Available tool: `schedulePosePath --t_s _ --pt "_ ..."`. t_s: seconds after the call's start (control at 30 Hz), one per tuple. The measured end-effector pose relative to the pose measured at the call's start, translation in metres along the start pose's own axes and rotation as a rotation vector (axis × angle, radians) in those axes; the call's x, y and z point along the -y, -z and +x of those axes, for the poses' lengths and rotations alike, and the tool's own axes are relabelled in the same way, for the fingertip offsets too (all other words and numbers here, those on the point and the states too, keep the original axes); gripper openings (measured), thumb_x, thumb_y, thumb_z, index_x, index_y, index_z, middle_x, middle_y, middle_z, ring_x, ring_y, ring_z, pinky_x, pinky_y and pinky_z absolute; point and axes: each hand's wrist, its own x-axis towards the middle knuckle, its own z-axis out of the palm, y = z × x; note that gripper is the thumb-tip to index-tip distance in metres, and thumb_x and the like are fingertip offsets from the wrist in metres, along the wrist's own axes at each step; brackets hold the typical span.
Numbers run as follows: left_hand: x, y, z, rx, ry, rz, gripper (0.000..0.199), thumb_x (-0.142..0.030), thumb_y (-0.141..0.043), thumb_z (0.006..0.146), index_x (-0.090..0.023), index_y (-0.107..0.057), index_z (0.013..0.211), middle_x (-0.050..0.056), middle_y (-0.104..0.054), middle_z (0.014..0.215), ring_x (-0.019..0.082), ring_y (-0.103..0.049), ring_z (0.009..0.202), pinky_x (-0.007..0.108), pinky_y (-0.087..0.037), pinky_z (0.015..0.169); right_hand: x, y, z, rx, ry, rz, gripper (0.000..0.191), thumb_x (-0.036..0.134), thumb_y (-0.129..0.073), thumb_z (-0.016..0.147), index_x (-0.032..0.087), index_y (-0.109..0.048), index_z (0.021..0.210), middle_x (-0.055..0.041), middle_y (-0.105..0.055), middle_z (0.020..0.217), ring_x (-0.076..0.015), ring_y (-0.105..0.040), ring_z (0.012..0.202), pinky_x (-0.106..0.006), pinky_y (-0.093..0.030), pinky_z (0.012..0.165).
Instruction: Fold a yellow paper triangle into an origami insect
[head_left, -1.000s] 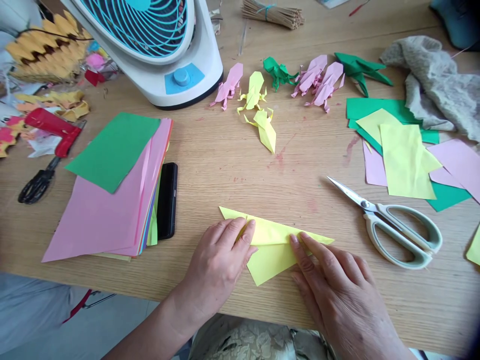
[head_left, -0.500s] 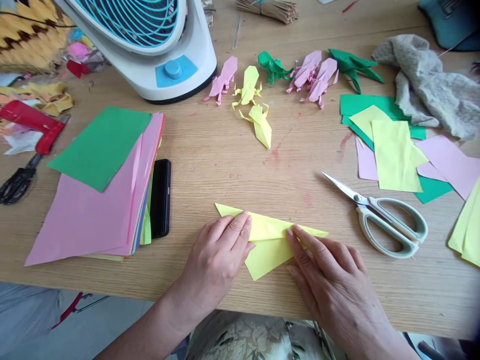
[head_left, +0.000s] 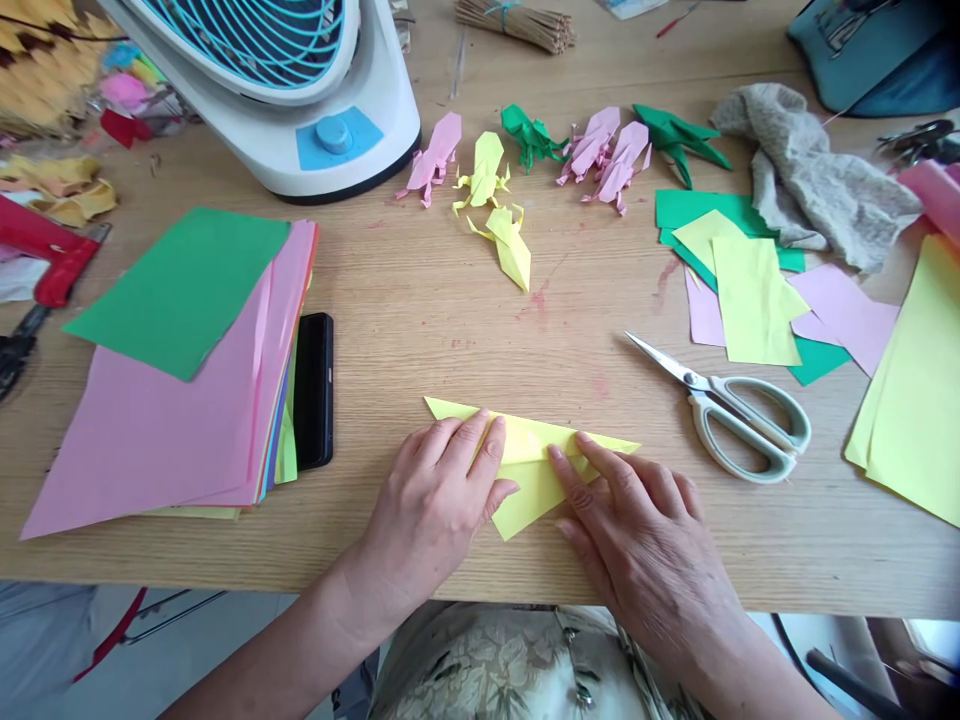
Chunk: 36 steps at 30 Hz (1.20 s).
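Observation:
A folded yellow paper lies flat on the table near its front edge, with a long folded band along its top and a pointed flap below. My left hand rests on its left part, fingers spread and fingertips on the folded band. Across the right part lies my right hand, its index and middle fingertips apart and pressing on the band. Both hands lie on the paper without gripping it. White-handled scissors lie right of my right hand, blades slightly apart.
Left are stacked coloured sheets, a black phone and a fan. Folded figures, including a yellow one, line the back. Right are paper pieces, a grey cloth and yellow sheets.
The view has shifted right, showing more of the yellow sheets. My right fingertips have moved slightly left along the fold; my left fingers have spread a little.

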Motion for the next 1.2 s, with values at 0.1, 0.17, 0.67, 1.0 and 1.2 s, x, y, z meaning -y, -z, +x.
schedulePosePath --t_s 0.1,0.17,0.67,1.0,1.2 --pt "-0.004 0.002 -0.001 0.054 0.016 0.013 0.047 -0.033 -0.061 0.095 -0.018 -0.054 0.139 0.014 -0.063 0.129 0.028 -0.059 0.109 0.042 -0.054 0.089 -0.001 0.002 0.001 -0.002 0.023 -0.028 0.043 0.030 -0.051 0.099 0.022 -0.054 0.141 -0.0123 -0.056 0.139 -0.0282 -0.051 0.108 -0.043 -0.042 0.086" --pt "-0.008 0.005 -0.001 0.099 0.035 0.026 0.054 -0.036 -0.064 0.092 -0.024 -0.050 0.143 0.014 -0.060 0.132 0.029 -0.058 0.109 0.043 -0.055 0.088 -0.002 0.003 0.001 0.003 0.031 -0.024 0.044 0.030 -0.052 0.099 0.023 -0.053 0.142 -0.0126 -0.056 0.139 -0.0287 -0.051 0.110 -0.044 -0.042 0.088" --pt "-0.024 0.014 0.014 0.260 0.108 0.114 0.074 -0.052 -0.077 0.077 -0.033 -0.050 0.143 0.014 -0.058 0.115 0.031 -0.056 0.095 0.046 -0.053 0.080 0.006 0.000 0.006 -0.023 -0.033 -0.035 0.041 0.030 -0.052 0.099 0.014 -0.055 0.136 -0.0131 -0.062 0.132 -0.0276 -0.054 0.109 -0.043 -0.042 0.088" --pt "-0.025 0.011 0.011 0.241 0.115 0.130 0.078 -0.056 -0.075 0.076 -0.035 -0.047 0.146 0.014 -0.057 0.122 0.033 -0.056 0.105 0.053 -0.049 0.095 0.005 0.001 0.018 -0.046 0.034 -0.065 0.038 0.028 -0.047 0.099 0.012 -0.057 0.133 -0.0135 -0.064 0.120 -0.0251 -0.056 0.099 -0.042 -0.040 0.091" --pt "-0.024 0.011 0.010 0.258 0.120 0.106 0.078 -0.057 -0.072 0.079 -0.035 -0.044 0.149 0.013 -0.057 0.125 0.033 -0.056 0.109 0.056 -0.047 0.099 0.011 0.000 0.023 -0.023 0.000 -0.092 0.041 0.031 -0.048 0.099 0.012 -0.057 0.134 -0.0142 -0.065 0.118 -0.0259 -0.056 0.097 -0.043 -0.040 0.089"
